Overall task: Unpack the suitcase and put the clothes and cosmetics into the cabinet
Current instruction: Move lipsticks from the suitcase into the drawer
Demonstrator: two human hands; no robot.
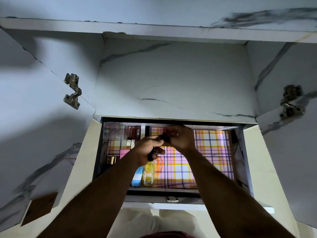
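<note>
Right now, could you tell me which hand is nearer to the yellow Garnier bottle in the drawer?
Left. The left hand is just above the yellow Garnier bottle; the right hand is farther up and to the right.

Drawer (pixel 240 152) right half: checked liner (pixel 209 152) bare, open to a reach from above.
Drawer left edge: crowded with cosmetics (pixel 120 134), boxes and tubes packed to the wall.
Drawer front-left corner: yellow bottle (pixel 148 174) and blue-white pack (pixel 136 179) side by side.
Drawer centre: both hands (pixel 171 140) hover above the liner.
Above drawer: cabinet shelf (pixel 171 83) bare.
Flanks: open doors, hinges (pixel 72 91) jutting.
</note>
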